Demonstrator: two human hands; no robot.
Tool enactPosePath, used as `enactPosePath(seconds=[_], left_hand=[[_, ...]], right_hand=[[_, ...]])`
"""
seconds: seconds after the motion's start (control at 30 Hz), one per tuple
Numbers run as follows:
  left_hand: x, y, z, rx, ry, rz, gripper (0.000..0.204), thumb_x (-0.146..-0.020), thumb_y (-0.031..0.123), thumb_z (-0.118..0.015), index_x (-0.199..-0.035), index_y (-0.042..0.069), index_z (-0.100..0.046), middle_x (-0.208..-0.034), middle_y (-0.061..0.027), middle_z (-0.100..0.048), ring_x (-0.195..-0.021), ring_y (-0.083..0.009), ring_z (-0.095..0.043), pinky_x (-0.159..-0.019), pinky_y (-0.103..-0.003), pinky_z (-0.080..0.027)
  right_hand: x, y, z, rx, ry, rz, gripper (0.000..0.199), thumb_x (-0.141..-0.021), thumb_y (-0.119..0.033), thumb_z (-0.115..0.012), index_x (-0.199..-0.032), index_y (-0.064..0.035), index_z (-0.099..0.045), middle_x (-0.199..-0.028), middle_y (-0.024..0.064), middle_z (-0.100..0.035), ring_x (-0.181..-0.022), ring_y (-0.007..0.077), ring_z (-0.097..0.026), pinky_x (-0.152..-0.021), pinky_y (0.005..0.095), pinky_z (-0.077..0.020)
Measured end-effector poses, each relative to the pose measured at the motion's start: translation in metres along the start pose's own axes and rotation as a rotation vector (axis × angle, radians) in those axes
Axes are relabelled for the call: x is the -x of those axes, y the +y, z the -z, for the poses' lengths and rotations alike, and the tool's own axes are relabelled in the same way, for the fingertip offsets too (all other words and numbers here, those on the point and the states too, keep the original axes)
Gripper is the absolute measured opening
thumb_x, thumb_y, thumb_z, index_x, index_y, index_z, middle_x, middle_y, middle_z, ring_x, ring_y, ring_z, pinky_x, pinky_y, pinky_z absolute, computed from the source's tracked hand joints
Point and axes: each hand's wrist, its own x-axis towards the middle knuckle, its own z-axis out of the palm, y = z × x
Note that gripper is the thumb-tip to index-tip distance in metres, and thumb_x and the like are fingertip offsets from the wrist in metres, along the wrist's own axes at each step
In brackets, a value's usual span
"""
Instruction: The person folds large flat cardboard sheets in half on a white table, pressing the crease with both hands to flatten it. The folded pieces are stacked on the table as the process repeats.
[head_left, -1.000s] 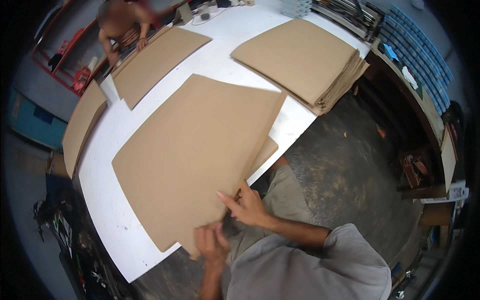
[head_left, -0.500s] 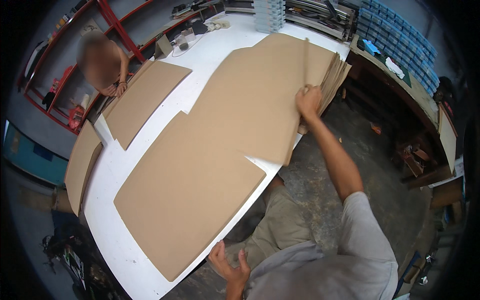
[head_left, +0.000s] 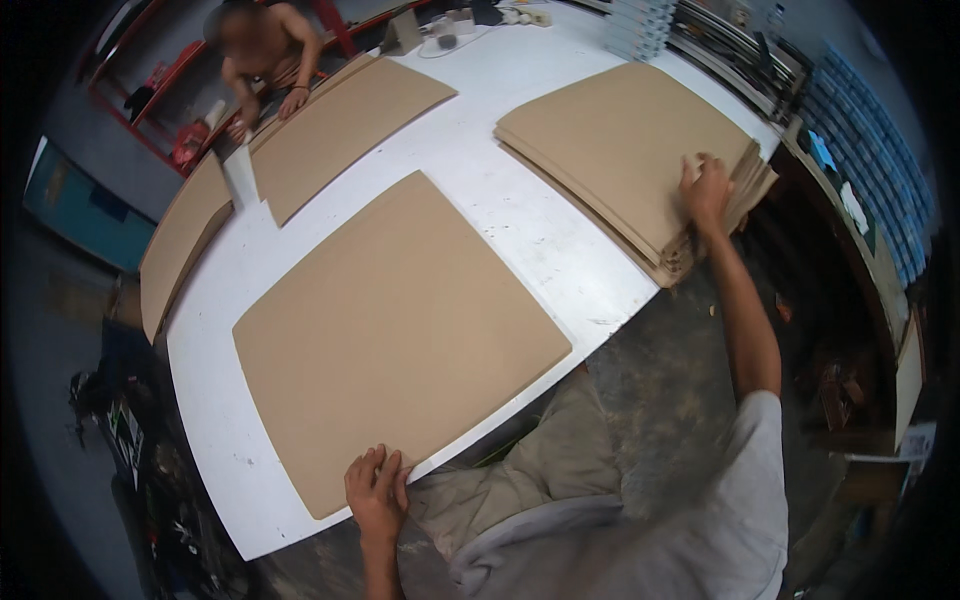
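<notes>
Large brown cardboard sheets lie on a white table. My left hand (head_left: 377, 492) is at the near edge of the closest sheet (head_left: 400, 345), its fingers stretched out and touching the sheet's near edge. On the right, a thick stack of brown sheets (head_left: 630, 150) has uneven, ragged layers at its right side. Over that right end is my right hand (head_left: 708, 188), fingers bent and apart, with nothing visible in it. Whether its fingertips touch the top sheet I cannot tell.
Across the white table (head_left: 510, 220), a person (head_left: 270, 60) leans at another brown sheet (head_left: 345, 125). One more curved sheet (head_left: 187, 245) stands at the left edge. Light-blue stacked pieces (head_left: 640, 28) are at the back. A side bench (head_left: 840, 190) runs along the right.
A sheet no longer spans the right stack and the near sheet; white table now shows between them. My right hand has opened, and my left hand has moved onto the near sheet's edge.
</notes>
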Motion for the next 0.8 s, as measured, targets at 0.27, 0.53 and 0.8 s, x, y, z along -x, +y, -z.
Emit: enactPosePath(seconds=[0.27,0.53,0.8], left_hand=[[-0.013,-0.009,0.013,0.081,-0.073,0.047,0.035,-0.08,0.01,-0.088,-0.114,0.007,-0.081,-0.119,-0.0118,-0.077,-0.111,-0.0363,-0.071,-0.101,-0.049,-0.055],[-0.007,-0.003,0.003,0.042,-0.006,0.039,0.029,-0.083,0.017,-0.088,-0.11,0.008,-0.081,-0.117,-0.0087,-0.077,-0.111,-0.0306,-0.071,-0.105,-0.05,-0.053],[-0.016,-0.013,0.011,0.186,-0.028,0.057,0.031,-0.081,0.018,-0.091,-0.11,0.009,-0.082,-0.113,-0.0087,-0.079,-0.107,-0.0311,-0.074,-0.107,-0.053,-0.053]], right_hand=[[0.211,-0.184,0.144,-0.981,-0.721,0.942,0.038,-0.081,-0.015,-0.09,-0.114,-0.0031,-0.075,-0.121,0.0131,-0.072,-0.118,0.0351,-0.068,-0.1,0.0468,-0.0537],[0.249,-0.222,0.163,-1.006,-0.654,0.949,0.029,-0.081,-0.014,-0.086,-0.107,-0.0049,-0.079,-0.12,0.0114,-0.073,-0.119,0.0343,-0.068,-0.098,0.0494,-0.0551],[0.237,-0.222,0.169,-0.853,-0.852,0.99,0.026,-0.083,-0.01,-0.083,-0.107,-0.0046,-0.078,-0.119,0.0127,-0.072,-0.12,0.0369,-0.068,-0.099,0.0489,-0.0556]])
